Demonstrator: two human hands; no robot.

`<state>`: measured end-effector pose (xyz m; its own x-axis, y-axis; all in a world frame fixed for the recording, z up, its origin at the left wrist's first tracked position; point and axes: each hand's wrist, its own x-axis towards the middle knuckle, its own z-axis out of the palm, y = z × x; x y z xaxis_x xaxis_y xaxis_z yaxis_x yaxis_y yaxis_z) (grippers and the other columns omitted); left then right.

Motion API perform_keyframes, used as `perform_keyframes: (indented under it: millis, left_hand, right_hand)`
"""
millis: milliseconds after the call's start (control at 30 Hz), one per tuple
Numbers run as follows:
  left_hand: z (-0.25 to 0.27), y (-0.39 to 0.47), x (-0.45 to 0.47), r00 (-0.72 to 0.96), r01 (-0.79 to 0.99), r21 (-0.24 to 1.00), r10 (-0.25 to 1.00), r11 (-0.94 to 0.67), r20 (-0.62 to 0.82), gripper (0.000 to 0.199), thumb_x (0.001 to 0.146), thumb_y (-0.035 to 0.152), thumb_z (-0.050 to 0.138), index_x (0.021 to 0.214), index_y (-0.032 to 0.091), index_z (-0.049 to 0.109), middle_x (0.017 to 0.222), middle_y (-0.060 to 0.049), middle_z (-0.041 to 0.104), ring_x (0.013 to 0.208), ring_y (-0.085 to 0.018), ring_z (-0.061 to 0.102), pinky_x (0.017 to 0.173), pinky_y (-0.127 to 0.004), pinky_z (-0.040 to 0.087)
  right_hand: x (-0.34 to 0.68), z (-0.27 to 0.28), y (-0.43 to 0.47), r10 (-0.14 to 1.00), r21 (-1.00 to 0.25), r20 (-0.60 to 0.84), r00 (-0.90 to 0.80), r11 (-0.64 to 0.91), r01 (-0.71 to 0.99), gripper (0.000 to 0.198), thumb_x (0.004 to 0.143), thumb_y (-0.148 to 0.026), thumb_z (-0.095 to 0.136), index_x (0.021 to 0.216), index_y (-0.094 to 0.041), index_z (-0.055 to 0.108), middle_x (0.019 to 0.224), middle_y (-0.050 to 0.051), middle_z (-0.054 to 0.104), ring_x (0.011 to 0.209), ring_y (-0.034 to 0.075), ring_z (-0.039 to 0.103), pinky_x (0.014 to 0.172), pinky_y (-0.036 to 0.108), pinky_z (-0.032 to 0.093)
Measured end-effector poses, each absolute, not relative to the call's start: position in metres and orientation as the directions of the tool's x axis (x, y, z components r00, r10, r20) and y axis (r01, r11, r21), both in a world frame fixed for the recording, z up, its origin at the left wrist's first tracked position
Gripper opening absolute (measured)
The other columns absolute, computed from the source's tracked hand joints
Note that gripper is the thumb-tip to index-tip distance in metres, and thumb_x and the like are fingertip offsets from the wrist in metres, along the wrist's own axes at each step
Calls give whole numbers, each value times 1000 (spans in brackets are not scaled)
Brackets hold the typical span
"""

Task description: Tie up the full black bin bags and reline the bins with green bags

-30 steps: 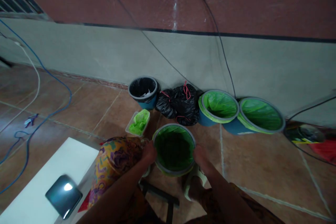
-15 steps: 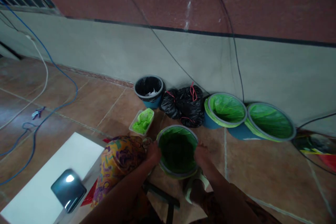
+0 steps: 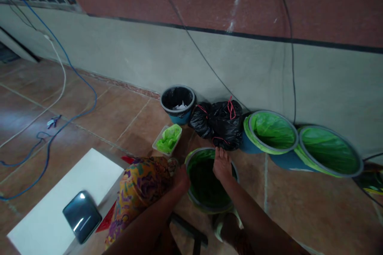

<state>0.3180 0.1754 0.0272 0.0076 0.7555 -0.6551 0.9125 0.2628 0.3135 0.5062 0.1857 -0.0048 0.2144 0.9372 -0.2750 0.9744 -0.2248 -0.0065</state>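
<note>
A round trash bin (image 3: 211,209) with a grey rim and a green liner stands on the floor between my legs; its inside is dark. On the left side of the rim, my left hand (image 3: 181,179) is closed, its fingers partly hidden in shade. Across the opening reaches my right hand (image 3: 222,164), fingers bent over the far rim and liner edge. Just beyond them lie tied black garbage bags (image 3: 226,123) with red strings. A clear plastic tub (image 3: 154,144) holding crumpled green bags (image 3: 169,138) sits to the left, near my patterned knee.
Two green-lined bins, a nearer one (image 3: 253,143) and a farther one (image 3: 289,164), stand right along the wall. A black-lined bin (image 3: 179,118) with white scraps is at the wall. Left are a white table (image 3: 38,215), a dark shiny device (image 3: 82,217) and a blue cable (image 3: 89,107).
My right hand has moved from the bin's right rim to its far rim. The left hand stays on the left side. The view has shifted slightly left.
</note>
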Motion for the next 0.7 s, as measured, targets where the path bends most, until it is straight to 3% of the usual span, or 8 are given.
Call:
perform_keyframes:
  millis: [367, 500, 600, 700]
  left_hand:
    - [22, 174, 316, 38, 933, 298, 771, 200, -636, 30, 90, 14, 50, 119, 13, 58, 125, -17, 64, 115, -26, 62, 90, -31, 45]
    - [24, 176, 315, 29, 926, 306, 766, 222, -642, 27, 89, 15, 52, 116, 15, 59, 122, -15, 66, 111, -24, 64, 87, -29, 46]
    - [30, 176, 313, 55, 919, 331, 762, 213, -646, 26, 90, 19, 52, 115, 15, 60, 119, -14, 68, 109, -23, 65, 84, -28, 47]
    - [35, 174, 310, 96, 928, 338, 776, 157, -624, 30, 90, 19, 50, 119, 15, 58, 120, -14, 67, 109, -24, 65, 83, -29, 48]
  right_hand:
    - [457, 13, 198, 913, -143, -398, 85, -154, 978, 72, 82, -2, 39, 153, -14, 30, 162, 12, 23, 147, 31, 21, 112, 50, 32]
    - [464, 31, 194, 915, -239, -403, 20, -127, 963, 66, 84, -7, 44, 149, -10, 36, 160, 15, 27, 142, 29, 33, 110, 43, 35]
    - [474, 43, 170, 917, -347, -399, -6, -144, 927, 55, 90, -17, 44, 144, -6, 42, 150, 19, 44, 133, 25, 46, 108, 34, 37]
    - [477, 48, 124, 877, -410, -477, -54, -167, 897, 46, 93, -21, 43, 136, -9, 53, 134, 17, 59, 121, 23, 57, 103, 31, 39]
